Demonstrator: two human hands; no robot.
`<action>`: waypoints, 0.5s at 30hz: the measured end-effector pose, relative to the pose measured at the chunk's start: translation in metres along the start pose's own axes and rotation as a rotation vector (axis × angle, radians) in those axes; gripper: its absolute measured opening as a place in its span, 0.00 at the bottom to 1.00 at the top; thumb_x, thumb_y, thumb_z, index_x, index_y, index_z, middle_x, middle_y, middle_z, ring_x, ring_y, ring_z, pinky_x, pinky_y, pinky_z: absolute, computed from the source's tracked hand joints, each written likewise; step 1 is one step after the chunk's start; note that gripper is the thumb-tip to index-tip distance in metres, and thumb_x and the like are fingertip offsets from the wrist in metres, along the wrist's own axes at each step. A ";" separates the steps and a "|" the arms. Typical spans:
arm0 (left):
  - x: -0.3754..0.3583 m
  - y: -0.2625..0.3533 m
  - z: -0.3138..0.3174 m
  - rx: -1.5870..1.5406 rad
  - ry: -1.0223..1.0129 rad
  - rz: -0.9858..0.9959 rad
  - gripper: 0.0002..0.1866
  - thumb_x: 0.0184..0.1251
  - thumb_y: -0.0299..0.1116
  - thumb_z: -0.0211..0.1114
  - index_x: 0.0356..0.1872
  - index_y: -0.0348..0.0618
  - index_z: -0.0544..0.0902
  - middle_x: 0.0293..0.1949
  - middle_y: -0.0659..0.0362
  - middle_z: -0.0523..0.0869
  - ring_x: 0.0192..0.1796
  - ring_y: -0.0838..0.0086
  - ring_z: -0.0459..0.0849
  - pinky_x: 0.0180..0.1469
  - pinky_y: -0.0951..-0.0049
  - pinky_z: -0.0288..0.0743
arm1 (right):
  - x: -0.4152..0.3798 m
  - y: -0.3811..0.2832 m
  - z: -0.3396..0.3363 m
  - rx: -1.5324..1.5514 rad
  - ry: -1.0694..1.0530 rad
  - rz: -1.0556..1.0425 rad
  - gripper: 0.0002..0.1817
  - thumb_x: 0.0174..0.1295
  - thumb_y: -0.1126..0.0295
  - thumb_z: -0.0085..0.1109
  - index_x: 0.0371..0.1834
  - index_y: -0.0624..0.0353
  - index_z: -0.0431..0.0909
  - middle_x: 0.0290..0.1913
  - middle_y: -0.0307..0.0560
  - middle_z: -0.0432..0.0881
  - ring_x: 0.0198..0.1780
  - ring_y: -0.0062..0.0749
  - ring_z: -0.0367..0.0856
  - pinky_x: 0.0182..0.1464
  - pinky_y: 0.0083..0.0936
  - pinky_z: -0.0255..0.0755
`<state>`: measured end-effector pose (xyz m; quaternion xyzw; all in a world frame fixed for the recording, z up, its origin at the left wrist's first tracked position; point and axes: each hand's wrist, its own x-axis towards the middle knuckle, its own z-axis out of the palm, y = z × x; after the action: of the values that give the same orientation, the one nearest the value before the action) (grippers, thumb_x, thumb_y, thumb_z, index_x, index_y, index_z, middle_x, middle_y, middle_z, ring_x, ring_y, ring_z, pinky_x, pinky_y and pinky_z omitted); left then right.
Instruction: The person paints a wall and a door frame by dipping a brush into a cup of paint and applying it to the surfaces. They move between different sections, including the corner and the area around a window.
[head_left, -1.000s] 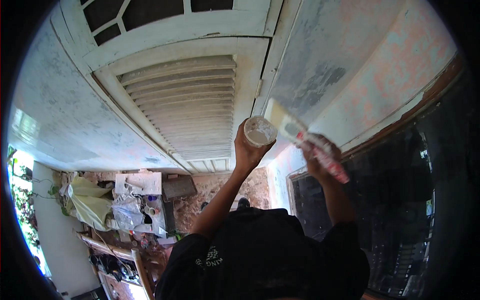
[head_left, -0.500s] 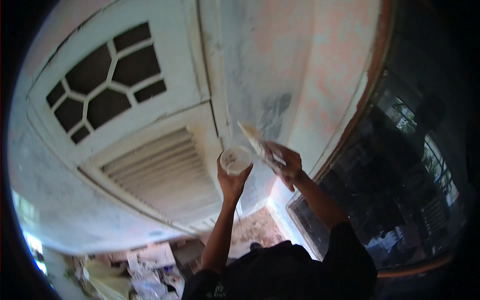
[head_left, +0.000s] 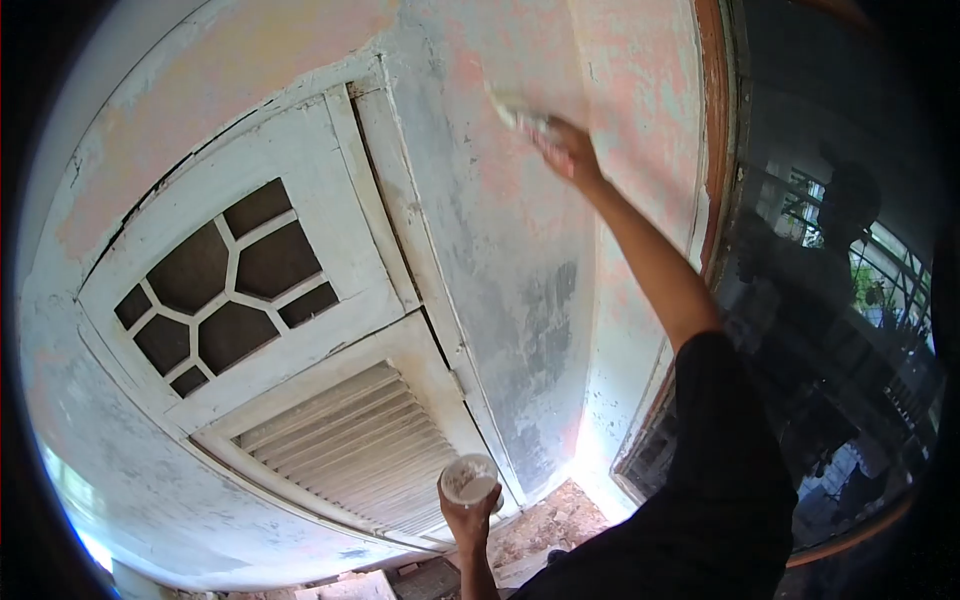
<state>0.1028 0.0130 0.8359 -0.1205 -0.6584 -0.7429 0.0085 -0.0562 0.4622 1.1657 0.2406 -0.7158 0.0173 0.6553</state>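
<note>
Low in the head view, my left hand is wrapped round a small round tub with pale, whitish stuff inside and smears on its inner wall. My right arm stretches up high, and my right hand grips a paintbrush with a pale head, slightly blurred. Its tip points up and left, right at the patchy wall, which shows grey, pink and pale green coats. The brush handle is mostly hidden by my fingers.
To the left is a white door with dark panes and a louvred panel. A dark, reflective glass pane in a brown frame fills the right side. Debris lies on the floor below.
My right hand has gone up with the paintbrush, from beside the tub to high on the wall. The tub in my left hand now sits lower in view, and the view has tilted upward.
</note>
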 end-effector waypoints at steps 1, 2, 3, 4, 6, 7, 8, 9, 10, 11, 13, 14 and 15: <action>-0.004 -0.008 -0.005 0.013 0.017 0.009 0.40 0.40 0.28 0.79 0.58 0.33 0.69 0.49 0.51 0.79 0.51 0.66 0.79 0.54 0.68 0.74 | -0.035 -0.012 0.004 0.300 -0.103 0.284 0.22 0.64 0.72 0.56 0.62 0.59 0.71 0.46 0.45 0.83 0.28 0.20 0.76 0.28 0.16 0.70; -0.009 -0.018 -0.011 0.026 0.033 0.014 0.40 0.40 0.26 0.78 0.58 0.34 0.69 0.49 0.52 0.79 0.51 0.67 0.79 0.53 0.68 0.75 | -0.066 -0.032 0.001 0.832 -0.113 0.769 0.24 0.64 0.72 0.55 0.65 0.59 0.68 0.45 0.42 0.84 0.23 0.15 0.71 0.24 0.12 0.66; -0.011 -0.033 -0.020 0.087 0.041 0.008 0.40 0.39 0.25 0.78 0.59 0.34 0.69 0.49 0.52 0.79 0.51 0.66 0.79 0.53 0.67 0.75 | -0.098 -0.051 0.001 1.155 0.002 1.130 0.26 0.64 0.72 0.55 0.67 0.60 0.66 0.44 0.39 0.84 0.19 0.10 0.67 0.20 0.08 0.63; -0.014 -0.036 -0.024 0.082 0.060 -0.007 0.40 0.39 0.25 0.78 0.59 0.34 0.69 0.49 0.52 0.79 0.51 0.66 0.79 0.53 0.67 0.75 | -0.134 -0.074 0.001 1.253 0.075 1.359 0.28 0.64 0.72 0.54 0.69 0.61 0.64 0.43 0.36 0.84 0.14 0.04 0.63 0.15 0.04 0.59; -0.020 -0.038 -0.031 0.074 0.103 -0.040 0.41 0.38 0.25 0.78 0.59 0.34 0.68 0.50 0.52 0.78 0.51 0.66 0.79 0.53 0.67 0.76 | -0.213 -0.100 0.003 1.318 0.155 1.406 0.26 0.66 0.76 0.49 0.70 0.56 0.64 0.43 0.43 0.84 0.15 0.05 0.63 0.14 0.06 0.59; -0.022 -0.041 -0.035 0.097 0.099 -0.088 0.41 0.38 0.26 0.79 0.59 0.34 0.68 0.50 0.51 0.78 0.51 0.66 0.79 0.54 0.66 0.75 | -0.233 -0.120 -0.009 1.224 0.011 1.416 0.24 0.67 0.75 0.50 0.68 0.56 0.66 0.39 0.42 0.84 0.15 0.06 0.64 0.14 0.07 0.59; -0.025 -0.043 -0.039 0.099 0.108 -0.077 0.41 0.38 0.27 0.79 0.59 0.34 0.68 0.50 0.51 0.78 0.51 0.65 0.78 0.54 0.66 0.74 | -0.251 -0.140 -0.022 1.131 -0.134 1.413 0.23 0.68 0.74 0.50 0.66 0.55 0.68 0.35 0.40 0.83 0.15 0.07 0.64 0.14 0.08 0.60; -0.027 -0.044 -0.043 0.099 0.116 -0.064 0.41 0.38 0.27 0.79 0.59 0.34 0.68 0.50 0.51 0.78 0.52 0.65 0.78 0.55 0.65 0.74 | -0.255 -0.154 -0.034 1.123 -0.248 1.465 0.20 0.68 0.74 0.49 0.64 0.54 0.71 0.35 0.40 0.83 0.16 0.08 0.65 0.15 0.09 0.61; -0.027 -0.045 -0.045 0.096 0.121 -0.049 0.41 0.38 0.28 0.79 0.59 0.35 0.69 0.51 0.51 0.78 0.52 0.65 0.78 0.56 0.65 0.73 | -0.257 -0.153 -0.034 1.111 -0.272 1.547 0.18 0.68 0.73 0.50 0.61 0.54 0.73 0.34 0.40 0.83 0.16 0.09 0.65 0.15 0.09 0.61; -0.027 -0.046 -0.047 0.095 0.130 -0.057 0.42 0.39 0.29 0.79 0.59 0.35 0.68 0.51 0.51 0.78 0.52 0.65 0.77 0.56 0.65 0.73 | -0.259 -0.151 -0.035 1.096 -0.297 1.630 0.16 0.69 0.72 0.50 0.59 0.54 0.75 0.33 0.40 0.83 0.15 0.11 0.65 0.16 0.10 0.61; -0.027 -0.050 -0.050 0.091 0.147 -0.083 0.42 0.40 0.29 0.80 0.60 0.35 0.67 0.51 0.52 0.77 0.53 0.66 0.76 0.57 0.66 0.71 | -0.253 -0.131 -0.034 1.002 -0.445 1.450 0.17 0.66 0.66 0.55 0.56 0.54 0.77 0.28 0.38 0.80 0.15 0.13 0.64 0.16 0.13 0.59; -0.026 -0.053 -0.050 0.092 0.151 -0.068 0.43 0.40 0.30 0.80 0.60 0.35 0.67 0.51 0.51 0.77 0.53 0.65 0.76 0.58 0.66 0.71 | -0.220 -0.108 -0.031 0.703 -0.690 1.340 0.17 0.64 0.62 0.56 0.54 0.53 0.79 0.37 0.42 0.80 0.28 0.23 0.71 0.32 0.22 0.66; -0.024 -0.056 -0.050 0.094 0.156 -0.054 0.43 0.40 0.30 0.80 0.60 0.35 0.67 0.52 0.51 0.76 0.54 0.65 0.76 0.58 0.65 0.70 | -0.187 -0.086 -0.027 0.406 -0.919 1.201 0.18 0.62 0.58 0.57 0.52 0.52 0.80 0.45 0.47 0.81 0.42 0.34 0.78 0.48 0.30 0.72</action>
<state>0.1086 -0.0321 0.7714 -0.0440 -0.6928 -0.7184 0.0452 0.0049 0.4559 0.9676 -0.0899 -0.9058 0.3979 0.1147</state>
